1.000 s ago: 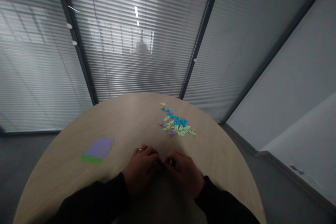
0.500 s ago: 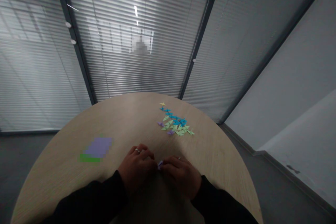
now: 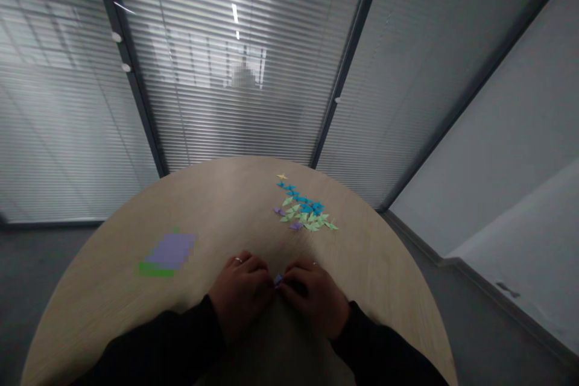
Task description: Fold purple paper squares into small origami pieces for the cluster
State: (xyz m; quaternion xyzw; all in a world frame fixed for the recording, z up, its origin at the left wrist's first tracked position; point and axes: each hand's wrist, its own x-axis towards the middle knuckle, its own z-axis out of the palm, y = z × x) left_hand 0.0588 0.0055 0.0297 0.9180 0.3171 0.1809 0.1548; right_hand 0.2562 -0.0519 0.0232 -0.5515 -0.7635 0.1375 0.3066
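Between my fingertips, near the front of the round table, is a small folded piece of purple paper, mostly covered by the fingers. My left hand is closed, its thumb and fingers pinching the paper's left side. From the right, my right hand pinches the same paper between thumb and forefinger. Beyond the hands lies a cluster of small folded paper shapes: green ones, blue ones, purple ones and a yellow one.
A stack of purple paper sheets with a green edge lies on the left of the round wooden table; it looks pixelated. Behind the table stand windows with closed blinds. A white wall rises at the right.
My right thumb and forefinger have bowed apart, leaving a wider gap behind their tips. The purple paper has turned slightly between both hands. The whole view has shifted a little.
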